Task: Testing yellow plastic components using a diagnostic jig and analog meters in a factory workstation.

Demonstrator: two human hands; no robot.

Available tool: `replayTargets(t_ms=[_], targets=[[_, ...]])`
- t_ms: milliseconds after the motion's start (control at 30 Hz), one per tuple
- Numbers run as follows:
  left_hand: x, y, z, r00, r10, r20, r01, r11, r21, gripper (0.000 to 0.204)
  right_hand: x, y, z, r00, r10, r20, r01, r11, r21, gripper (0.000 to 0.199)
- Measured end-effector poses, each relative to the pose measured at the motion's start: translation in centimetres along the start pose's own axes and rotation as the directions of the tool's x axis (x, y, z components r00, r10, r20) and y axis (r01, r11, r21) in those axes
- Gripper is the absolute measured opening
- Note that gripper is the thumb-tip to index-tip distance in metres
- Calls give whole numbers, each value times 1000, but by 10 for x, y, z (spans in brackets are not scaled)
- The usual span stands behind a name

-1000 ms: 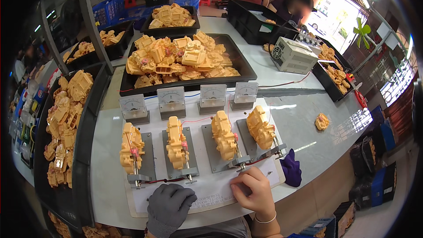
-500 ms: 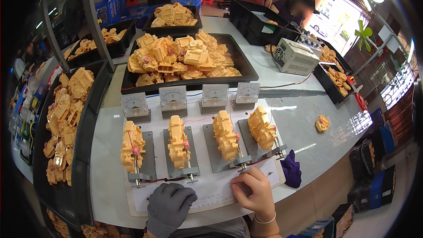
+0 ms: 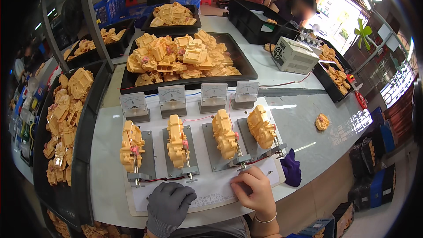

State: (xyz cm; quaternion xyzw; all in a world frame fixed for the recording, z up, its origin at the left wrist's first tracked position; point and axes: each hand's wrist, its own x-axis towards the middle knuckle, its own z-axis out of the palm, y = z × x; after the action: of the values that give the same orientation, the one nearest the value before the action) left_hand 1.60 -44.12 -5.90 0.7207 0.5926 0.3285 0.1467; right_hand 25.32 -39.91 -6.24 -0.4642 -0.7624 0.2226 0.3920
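Note:
My left hand (image 3: 169,205), in a grey glove, rests with curled fingers on the white board (image 3: 211,199) at the near edge; nothing shows in it. Bare and wearing a bracelet, my right hand (image 3: 256,191) lies to its right, fingers bent and thumb near the index finger, no object visible in it. Its knuckles are close below the metal clamp (image 3: 243,163) of the third fixture. Yellow plastic gearbox housings stand in a row on grey fixtures: the first (image 3: 131,146), second (image 3: 176,141), third (image 3: 224,134) and last (image 3: 261,127). Pink parts and thin red wires show on them.
Analog meters (image 3: 172,99) stand behind the fixtures. Black trays (image 3: 246,72) heaped with yellow housings lie behind and at left (image 3: 83,150). At right are a purple cloth (image 3: 291,169), a loose yellow part (image 3: 322,122) and a power supply (image 3: 294,56). Two people are beyond the table.
Both hands keep their places and poses. The whole view has shifted very slightly; the fixtures and housings stand as before.

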Motion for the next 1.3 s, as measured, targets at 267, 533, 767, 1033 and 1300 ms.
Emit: replayTargets(t_ms=[267, 533, 767, 1033, 1300], targets=[[-1, 1, 0, 1000, -24, 6, 24, 1000, 0, 15, 0, 0, -1, 999, 10, 32, -11, 999, 32, 12], [0, 3, -1, 999, -40, 2, 40, 999, -5, 14, 0, 0, -1, 999, -6, 35, 4, 999, 46, 11], [1, 3, -1, 999, -34, 6, 34, 999, -11, 13, 1, 0, -2, 1000, -2, 30, 1, 999, 45, 11], [1, 6, -1, 1000, -12, -21, 12, 1000, 5, 13, 0, 2, -1, 999, -15, 31, 13, 999, 49, 10], [0, 6, 0, 999, -18, -29, 18, 1000, 0, 12, 0, 0, -1, 999, -6, 33, 4, 999, 45, 10]])
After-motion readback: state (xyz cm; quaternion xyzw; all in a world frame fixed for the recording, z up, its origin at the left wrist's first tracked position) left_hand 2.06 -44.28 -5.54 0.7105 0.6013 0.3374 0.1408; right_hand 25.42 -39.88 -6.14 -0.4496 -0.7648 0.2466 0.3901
